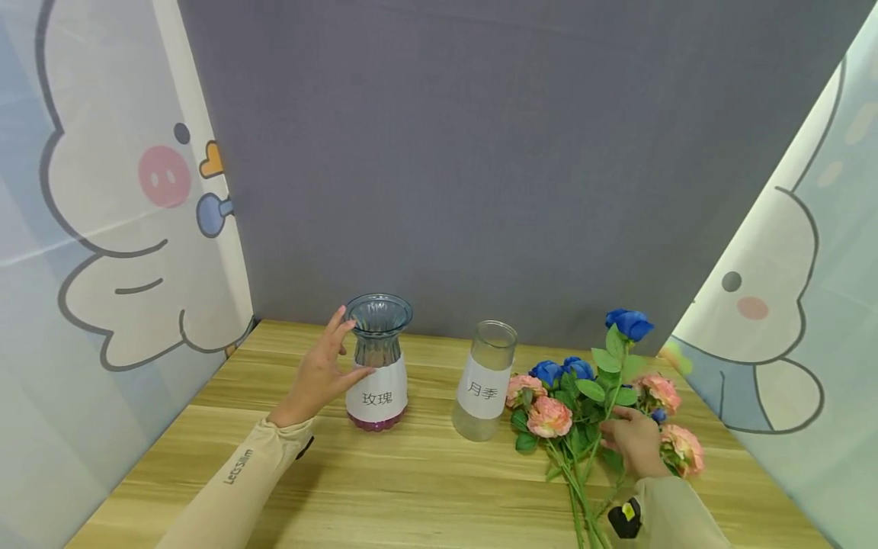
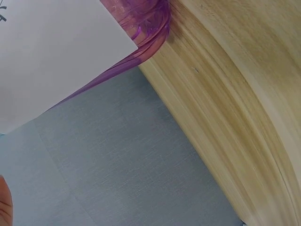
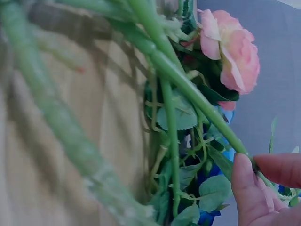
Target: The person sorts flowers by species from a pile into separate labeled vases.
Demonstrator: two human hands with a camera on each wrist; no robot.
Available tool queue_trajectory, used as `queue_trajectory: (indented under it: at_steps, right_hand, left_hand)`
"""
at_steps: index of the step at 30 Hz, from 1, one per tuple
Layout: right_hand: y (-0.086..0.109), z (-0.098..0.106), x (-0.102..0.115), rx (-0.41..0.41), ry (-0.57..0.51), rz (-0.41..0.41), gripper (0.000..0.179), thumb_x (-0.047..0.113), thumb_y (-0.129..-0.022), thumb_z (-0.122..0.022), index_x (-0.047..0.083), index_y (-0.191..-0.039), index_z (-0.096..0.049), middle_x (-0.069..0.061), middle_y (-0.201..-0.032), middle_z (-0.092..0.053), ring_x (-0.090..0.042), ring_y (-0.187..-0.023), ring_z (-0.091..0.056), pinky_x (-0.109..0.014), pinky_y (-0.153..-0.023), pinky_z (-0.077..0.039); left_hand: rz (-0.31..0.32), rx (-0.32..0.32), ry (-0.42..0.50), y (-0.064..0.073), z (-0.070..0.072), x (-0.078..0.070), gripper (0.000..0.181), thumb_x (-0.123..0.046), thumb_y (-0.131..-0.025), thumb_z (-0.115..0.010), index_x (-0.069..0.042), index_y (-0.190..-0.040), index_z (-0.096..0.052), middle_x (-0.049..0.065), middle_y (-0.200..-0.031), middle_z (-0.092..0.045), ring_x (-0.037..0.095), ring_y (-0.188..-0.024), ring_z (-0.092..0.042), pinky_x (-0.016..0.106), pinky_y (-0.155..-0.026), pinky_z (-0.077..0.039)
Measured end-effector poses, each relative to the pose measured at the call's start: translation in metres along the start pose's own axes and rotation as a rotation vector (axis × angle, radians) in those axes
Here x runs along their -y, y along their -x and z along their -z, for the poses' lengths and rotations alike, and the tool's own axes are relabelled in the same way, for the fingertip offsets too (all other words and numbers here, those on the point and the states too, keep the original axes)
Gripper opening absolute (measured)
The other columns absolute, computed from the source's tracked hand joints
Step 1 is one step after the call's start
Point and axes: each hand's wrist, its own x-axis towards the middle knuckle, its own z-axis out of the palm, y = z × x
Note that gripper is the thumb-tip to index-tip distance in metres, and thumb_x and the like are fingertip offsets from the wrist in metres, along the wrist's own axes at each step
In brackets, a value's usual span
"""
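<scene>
While a green stem (image 3: 207, 107) is pinched between the fingers (image 3: 244, 188) of the right hand (image 1: 634, 442), the blue rose (image 1: 629, 325), which seems to be borne on it, is seen beyond the other flowers (image 1: 549, 417) at the right of the wooden counter (image 1: 411, 496). Its deep, saturated blue petals are layered in a full bloom, and broad green leaves (image 1: 605, 360) are set just below it. Two more blue blooms (image 1: 578, 368) are clustered farther left, and peach-pink blooms (image 1: 682, 448) with ruffled petals are spread to both sides; lower stems (image 1: 576, 499) are crossed and fanned toward the near edge. At the left, the left hand (image 1: 318, 377) is held beside a flared vase (image 1: 379, 351), its fingers spread and curved; whether the vase is touched cannot be told. That vase is tinted blue at the rim and purple-pink at the base, and a white label (image 1: 377, 393) with dark characters is wrapped around it. Between it and the flowers, a plain clear vase (image 1: 494, 355), likewise labelled, is stood upright.
</scene>
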Motion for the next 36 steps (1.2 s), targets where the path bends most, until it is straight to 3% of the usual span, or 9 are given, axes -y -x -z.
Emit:
queue_trajectory:
  at_steps: [2,5,9,16,18,22,25,30,36]
  right_hand:
    - [-0.001,0.003,0.002,-0.012,0.001,0.006,0.057,-0.003,-0.092,-0.053,-0.019,-0.139,-0.026,-0.026,-0.099,-0.062,-0.014,-0.073,-0.065,-0.031,-0.064,-0.056]
    - [-0.001,0.006,0.004,-0.040,-0.007,0.011,0.058,-0.003,-0.091,-0.053,-0.019,-0.140,-0.025,-0.025,-0.099,-0.062,-0.014,-0.071,-0.065,-0.032,-0.065,-0.056]
    - [-0.002,0.010,0.008,-0.082,-0.030,0.020,0.059,-0.004,-0.091,-0.052,-0.019,-0.141,-0.024,-0.026,-0.098,-0.061,-0.010,-0.065,-0.064,-0.031,-0.064,-0.056]
    - [-0.002,0.010,0.022,-0.162,-0.030,0.079,0.059,-0.005,-0.091,-0.051,-0.017,-0.142,-0.023,-0.013,-0.094,-0.060,0.000,-0.061,-0.058,-0.025,-0.063,-0.055]
    - [-0.002,0.009,0.027,-0.201,-0.049,0.119,0.052,-0.006,-0.091,-0.050,-0.017,-0.138,-0.031,-0.014,-0.086,-0.057,0.001,-0.058,-0.054,-0.023,-0.060,-0.054]
    - [-0.003,0.007,0.039,-0.304,-0.137,0.157,0.049,-0.004,-0.093,-0.046,-0.013,-0.139,-0.033,-0.015,-0.103,-0.050,0.002,-0.064,-0.053,-0.019,-0.058,-0.051]
    - [-0.004,0.005,0.048,-0.380,-0.221,0.141,0.055,-0.001,-0.093,-0.047,-0.007,-0.145,-0.030,-0.008,-0.112,-0.047,0.002,-0.069,-0.055,-0.016,-0.057,-0.049]
    - [-0.004,-0.001,0.058,-0.457,-0.319,0.173,0.056,-0.002,-0.091,-0.055,-0.002,-0.144,-0.037,0.000,-0.088,-0.049,-0.001,-0.063,-0.054,-0.015,-0.057,-0.049]
    - [0.003,-0.008,0.064,-0.512,-0.478,0.208,0.060,-0.006,-0.089,-0.057,-0.001,-0.145,-0.036,0.004,-0.075,-0.049,-0.002,-0.056,-0.053,-0.014,-0.055,-0.048]
  left_hand:
    - [0.003,0.004,0.000,0.000,0.000,0.000,0.092,-0.002,-0.052,-0.091,0.006,-0.130,-0.042,0.036,-0.138,-0.038,0.025,-0.068,-0.052,0.026,-0.049,-0.040]
    - [-0.003,0.001,0.000,0.000,0.000,0.000,0.079,-0.025,-0.072,-0.086,0.006,-0.130,-0.042,0.036,-0.138,-0.038,0.026,-0.067,-0.053,0.027,-0.048,-0.040]
    - [-0.017,-0.023,-0.025,0.000,0.001,0.002,0.071,-0.052,-0.089,-0.057,0.006,-0.128,-0.043,0.037,-0.135,-0.041,0.028,-0.064,-0.053,0.028,-0.046,-0.039]
    - [-0.009,-0.019,-0.046,0.000,0.001,0.003,0.073,-0.057,-0.088,-0.052,0.005,-0.127,-0.044,0.036,-0.134,-0.043,0.028,-0.064,-0.053,0.028,-0.045,-0.037]
    - [-0.010,-0.018,-0.039,0.000,0.000,0.003,0.073,-0.057,-0.088,-0.052,0.005,-0.127,-0.044,0.036,-0.135,-0.042,0.028,-0.064,-0.052,0.029,-0.046,-0.038]
    - [-0.013,-0.017,-0.038,-0.002,-0.001,0.002,0.073,-0.057,-0.088,-0.052,0.004,-0.127,-0.043,0.037,-0.135,-0.041,0.026,-0.064,-0.051,0.030,-0.047,-0.038]
    - [-0.014,-0.015,-0.036,-0.003,0.000,0.002,0.072,-0.056,-0.089,-0.052,0.005,-0.127,-0.042,0.037,-0.135,-0.040,0.026,-0.065,-0.051,0.030,-0.047,-0.039]
    - [-0.011,-0.017,-0.033,-0.004,0.003,0.002,0.071,-0.055,-0.090,-0.051,0.005,-0.126,-0.041,0.037,-0.135,-0.039,0.025,-0.065,-0.050,0.030,-0.047,-0.039]
    - [-0.002,0.008,-0.020,-0.002,0.001,0.001,0.073,-0.057,-0.090,-0.049,0.004,-0.129,-0.042,0.036,-0.137,-0.039,0.024,-0.066,-0.051,0.026,-0.047,-0.038]
